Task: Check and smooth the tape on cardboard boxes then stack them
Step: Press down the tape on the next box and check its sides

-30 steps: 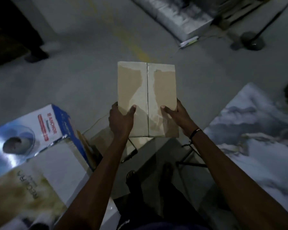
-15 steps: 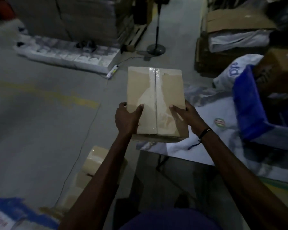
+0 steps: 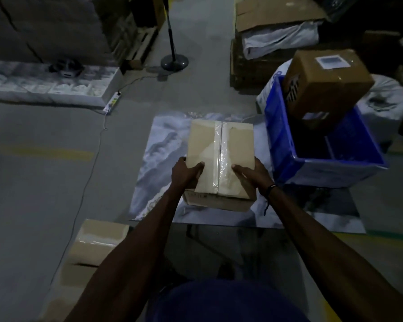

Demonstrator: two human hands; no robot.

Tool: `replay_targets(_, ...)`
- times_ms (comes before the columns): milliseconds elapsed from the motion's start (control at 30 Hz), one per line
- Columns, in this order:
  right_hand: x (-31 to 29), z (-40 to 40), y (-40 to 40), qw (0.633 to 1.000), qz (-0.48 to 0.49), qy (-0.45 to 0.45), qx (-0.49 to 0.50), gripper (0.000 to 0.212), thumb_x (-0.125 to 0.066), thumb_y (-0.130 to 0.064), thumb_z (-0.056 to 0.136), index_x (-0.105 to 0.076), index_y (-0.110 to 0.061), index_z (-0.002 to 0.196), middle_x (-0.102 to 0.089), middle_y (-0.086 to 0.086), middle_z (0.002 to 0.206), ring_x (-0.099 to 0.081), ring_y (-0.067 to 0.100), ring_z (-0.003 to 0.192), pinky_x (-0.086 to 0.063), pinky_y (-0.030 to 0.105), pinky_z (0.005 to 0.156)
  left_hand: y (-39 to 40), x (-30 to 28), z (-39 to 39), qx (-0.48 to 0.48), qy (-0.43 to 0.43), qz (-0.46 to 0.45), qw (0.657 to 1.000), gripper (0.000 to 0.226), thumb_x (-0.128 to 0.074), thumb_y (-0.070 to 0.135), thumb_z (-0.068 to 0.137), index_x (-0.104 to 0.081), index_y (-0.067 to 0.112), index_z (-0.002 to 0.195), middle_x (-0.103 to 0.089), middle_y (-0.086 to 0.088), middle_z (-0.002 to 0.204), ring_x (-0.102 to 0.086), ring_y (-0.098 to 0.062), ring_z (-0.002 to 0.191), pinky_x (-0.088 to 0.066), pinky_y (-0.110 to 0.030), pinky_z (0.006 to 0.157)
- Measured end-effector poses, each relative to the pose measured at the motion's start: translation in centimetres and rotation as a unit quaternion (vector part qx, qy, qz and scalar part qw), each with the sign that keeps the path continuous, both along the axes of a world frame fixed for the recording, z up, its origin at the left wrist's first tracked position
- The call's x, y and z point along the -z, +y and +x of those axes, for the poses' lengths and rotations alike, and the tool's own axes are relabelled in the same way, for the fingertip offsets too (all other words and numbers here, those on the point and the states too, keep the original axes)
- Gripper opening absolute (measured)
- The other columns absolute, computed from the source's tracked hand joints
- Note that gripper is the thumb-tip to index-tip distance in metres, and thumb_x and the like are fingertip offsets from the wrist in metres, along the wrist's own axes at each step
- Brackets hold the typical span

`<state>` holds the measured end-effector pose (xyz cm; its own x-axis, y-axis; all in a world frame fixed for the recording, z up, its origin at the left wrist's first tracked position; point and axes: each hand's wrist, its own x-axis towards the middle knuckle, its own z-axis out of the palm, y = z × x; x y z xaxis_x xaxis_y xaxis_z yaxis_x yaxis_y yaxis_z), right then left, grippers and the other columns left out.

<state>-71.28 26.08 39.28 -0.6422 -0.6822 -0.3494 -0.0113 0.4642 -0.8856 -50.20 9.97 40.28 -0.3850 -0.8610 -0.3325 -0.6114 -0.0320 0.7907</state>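
Since the frame half a second ago, both hands have carried the box (image 3: 220, 159) down and forward: it was out past the table's near edge, tilted up toward the camera, and now sits low over the marble-patterned table (image 3: 158, 156), near edge a little higher than the far one. Whether its underside touches the table cannot be told.

Left hand (image 3: 184, 175) grips the box's near-left corner, thumb laid flat on the top face, fingers wrapped down the side. Right hand (image 3: 254, 175) grips the near-right corner the same way, thumb on top pointing toward the tape (image 3: 219, 156). Dark band on the right wrist.

Clear tape runs along the centre seam from far edge to near edge; it looks wrinkled and glossy toward the near end, between the two thumbs.

Blue crate (image 3: 279, 145) stands just right of the box, on the same table. A brown carton (image 3: 328, 84) with a white label rests tilted on the crate's far rim. Second taped box (image 3: 98, 240) lies on the floor at lower left, beside the left forearm.
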Motion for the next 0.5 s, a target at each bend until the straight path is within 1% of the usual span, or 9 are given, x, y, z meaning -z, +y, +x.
replay_targets(67, 2.2, -1.7, 0.1, 1.000, 0.017, 0.001, -0.002, 0.097, -0.088, -0.072, 0.057, -0.054, -0.028, 0.136, -0.070, -0.006, 0.119, -0.066, 0.015, 0.110, -0.057, 0.042, 0.096, -0.1, 0.8, -0.8, 0.016, -0.014, 0.007, 1.000, 0.080, -0.072, 0.071, 0.068, -0.064, 0.016, 0.125, -0.072, -0.002, 0.119, -0.066, -0.021, 0.111, -0.053, -0.034, 0.090)
replay_targets(133, 3.4, -2.3, 0.1, 1.000, 0.029, 0.003, -0.005, 0.106, -0.087, -0.074, 0.056, -0.048, -0.028, 0.142, -0.066, -0.006, 0.126, -0.063, 0.015, 0.114, -0.055, 0.042, 0.100, 0.0, 1.0, -1.5, 0.029, -0.024, 0.008, 0.999, 0.076, -0.074, 0.067, 0.072, -0.064, 0.015, 0.126, -0.072, -0.003, 0.119, -0.067, -0.023, 0.111, -0.049, -0.028, 0.086)
replay_targets(200, 2.8, -1.9, 0.1, 0.999, 0.040, 0.014, -0.011, 0.102, -0.087, -0.067, 0.064, -0.043, -0.026, 0.146, -0.061, -0.006, 0.130, -0.059, 0.015, 0.117, -0.052, 0.036, 0.098, 0.1, 1.1, -1.9, 0.039, -0.032, 0.006, 0.999, 0.065, -0.077, 0.058, 0.080, -0.064, 0.015, 0.127, -0.072, -0.005, 0.120, -0.066, -0.024, 0.112, -0.047, -0.027, 0.087)
replay_targets(267, 2.2, -1.6, 0.1, 0.999, 0.034, 0.021, -0.018, 0.091, -0.085, -0.057, 0.073, -0.044, -0.023, 0.147, -0.060, -0.006, 0.127, -0.058, 0.015, 0.116, -0.049, 0.027, 0.091, 0.2, 1.2, -2.0, 0.045, -0.025, 0.003, 0.999, 0.057, -0.077, 0.051, 0.085, -0.063, 0.015, 0.126, -0.072, -0.006, 0.120, -0.066, -0.024, 0.112, -0.049, -0.029, 0.090)
replay_targets(333, 2.1, -1.7, -0.2, 0.998, 0.036, 0.037, -0.023, 0.083, -0.083, -0.054, 0.077, -0.046, -0.022, 0.145, -0.061, -0.006, 0.125, -0.059, 0.016, 0.116, -0.048, 0.020, 0.084, 0.0, 1.2, -2.3, 0.050, -0.021, -0.009, 0.998, 0.051, -0.077, 0.047, 0.087, -0.064, 0.014, 0.124, -0.072, -0.005, 0.117, -0.067, -0.024, 0.111, -0.047, -0.027, 0.087)
replay_targets(367, 1.9, -1.8, -0.2, 0.998, 0.044, 0.038, -0.027, 0.083, -0.082, -0.056, 0.077, -0.047, -0.023, 0.145, -0.062, -0.005, 0.125, -0.060, 0.016, 0.117, -0.048, 0.020, 0.083, 0.0, 1.1, -2.3, 0.054, -0.021, -0.009, 0.998, 0.050, -0.077, 0.045, 0.088, -0.064, 0.014, 0.124, -0.072, -0.005, 0.116, -0.067, -0.024, 0.110, -0.045, -0.026, 0.085)
replay_targets(433, 1.7, -2.0, -0.3, 0.997, 0.063, 0.042, -0.030, 0.088, -0.082, -0.057, 0.076, -0.043, -0.023, 0.147, -0.061, -0.001, 0.132, -0.059, 0.019, 0.121, -0.050, 0.025, 0.088, -0.4, 1.3, -2.5, 0.064, -0.023, -0.013, 0.998, 0.054, -0.079, 0.042, 0.087, -0.062, 0.010, 0.127, -0.070, -0.007, 0.119, -0.066, -0.025, 0.111, -0.045, -0.026, 0.083)
replay_targets(500, 1.2, -1.7, -0.6, 0.992, 0.088, 0.086, -0.020, 0.095, -0.083, -0.053, 0.077, -0.035, -0.020, 0.152, -0.054, 0.005, 0.142, -0.053, 0.022, 0.127, -0.046, 0.033, 0.098, -0.9, 1.5, -2.8, 0.078, -0.050, -0.059, 0.994, 0.069, -0.081, 0.045, 0.082, -0.056, 0.009, 0.135, -0.064, -0.011, 0.129, -0.060, -0.029, 0.118, -0.049, -0.034, 0.089)
